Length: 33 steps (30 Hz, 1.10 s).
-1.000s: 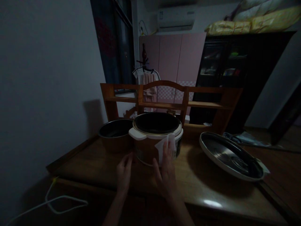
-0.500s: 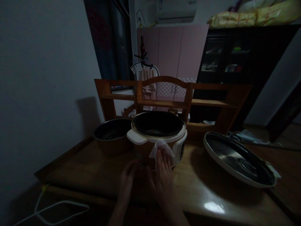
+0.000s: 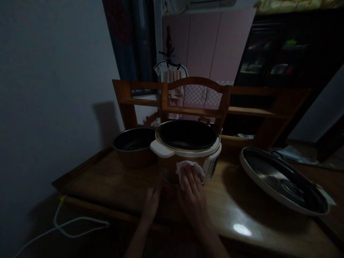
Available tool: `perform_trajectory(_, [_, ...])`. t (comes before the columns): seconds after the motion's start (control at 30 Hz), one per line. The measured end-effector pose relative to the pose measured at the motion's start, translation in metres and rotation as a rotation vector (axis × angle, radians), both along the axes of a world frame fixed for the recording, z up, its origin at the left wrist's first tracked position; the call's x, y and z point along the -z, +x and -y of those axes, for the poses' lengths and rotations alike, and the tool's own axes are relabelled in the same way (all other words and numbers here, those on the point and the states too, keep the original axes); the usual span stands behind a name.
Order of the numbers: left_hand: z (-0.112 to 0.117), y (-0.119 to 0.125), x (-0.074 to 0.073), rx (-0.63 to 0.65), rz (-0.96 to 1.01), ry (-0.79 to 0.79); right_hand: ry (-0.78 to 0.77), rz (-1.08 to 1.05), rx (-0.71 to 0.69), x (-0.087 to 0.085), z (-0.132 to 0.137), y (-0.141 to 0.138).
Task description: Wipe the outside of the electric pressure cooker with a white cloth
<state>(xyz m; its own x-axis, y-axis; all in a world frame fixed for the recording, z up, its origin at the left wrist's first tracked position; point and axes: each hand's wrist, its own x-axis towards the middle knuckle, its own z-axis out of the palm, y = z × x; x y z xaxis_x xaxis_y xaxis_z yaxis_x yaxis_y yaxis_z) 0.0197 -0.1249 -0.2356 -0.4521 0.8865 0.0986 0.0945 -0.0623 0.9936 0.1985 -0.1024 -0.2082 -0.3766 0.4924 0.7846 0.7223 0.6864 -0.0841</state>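
Note:
A white-rimmed electric pressure cooker [image 3: 172, 166] with a dark round opening stands on the wooden table, its control panel [image 3: 211, 168] facing right. My right hand [image 3: 194, 190] presses a thin white wipe [image 3: 201, 171] against the front of its body, fingers laid over the wipe. Low in front of the cooker is my left hand [image 3: 152, 202], its fingers curled in deep shadow; whether they hold or touch anything is hidden. To the left, close beside the cooker, sits a dark-lined inner pot [image 3: 134, 156].
A large round lid [image 3: 282, 182] lies tilted, inside up, on the right of the table [image 3: 228, 222]. Behind the cooker runs a wooden shelf rack [image 3: 193, 110]. A white cord [image 3: 77, 219] loops at the lower left, by the wall [image 3: 64, 89].
The camera view has tilted downward a little and shifted left. My right hand has moved slightly with the wipe, still on the cooker's front. My left hand stays low near the base.

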Motion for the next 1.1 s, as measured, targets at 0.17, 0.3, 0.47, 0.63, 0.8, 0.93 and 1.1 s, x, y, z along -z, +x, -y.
perform_trajectory(0.17, [-0.008, 0.001, 0.001, -0.020, -0.071, 0.168, 0.101, 0.118, -0.048, -0.020, -0.011, 0.018])
perform_trajectory(0.3, [-0.017, 0.000, 0.011, -0.101, -0.267, 0.310, 0.115, 0.239, -0.083, -0.039, -0.019, 0.024])
perform_trajectory(0.47, [-0.023, -0.001, 0.022, -0.009, -0.382, 0.280, 0.084, 0.367, -0.171, -0.038, -0.024, 0.031])
perform_trajectory(0.63, [-0.021, 0.000, 0.018, 0.031, -0.319, 0.267, 0.060, 0.421, -0.241, -0.022, -0.025, 0.047])
perform_trajectory(0.8, [-0.020, 0.000, 0.016, 0.026, -0.328, 0.259, -0.048, 0.363, -0.296, -0.011, -0.019, 0.061])
perform_trajectory(0.93, [-0.022, -0.001, 0.020, 0.011, -0.352, 0.281, -0.449, 0.053, -0.452, -0.015, 0.003, 0.063])
perform_trajectory(1.1, [-0.025, -0.002, 0.023, 0.000, -0.355, 0.292, -1.257, -0.911, -0.563, -0.036, 0.036, 0.051])
